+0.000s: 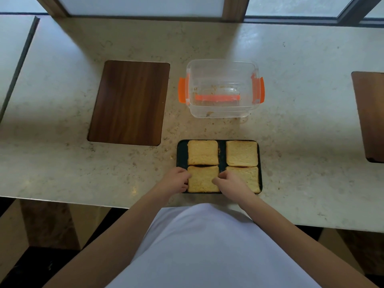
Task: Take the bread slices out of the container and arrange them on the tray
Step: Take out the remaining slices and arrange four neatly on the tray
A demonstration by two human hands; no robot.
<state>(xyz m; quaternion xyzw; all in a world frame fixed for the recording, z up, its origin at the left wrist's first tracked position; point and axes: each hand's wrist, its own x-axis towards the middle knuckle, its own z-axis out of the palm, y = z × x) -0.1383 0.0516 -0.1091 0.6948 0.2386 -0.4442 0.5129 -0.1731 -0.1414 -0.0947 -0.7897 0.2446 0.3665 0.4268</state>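
Left hand (176,179), right hand (229,181): both pinch low-left bread (202,180) to line it up | tray (181,152): four slices | box (222,88): empty, top middle

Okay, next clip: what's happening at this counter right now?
A person is laying bread slices on a dark tray at the counter's near edge. Four slices fill it in a two-by-two grid. The left hand and right hand hold either side of the near-left slice, apparently adjusting it. Behind, the clear container with orange latches holds only crumbs.
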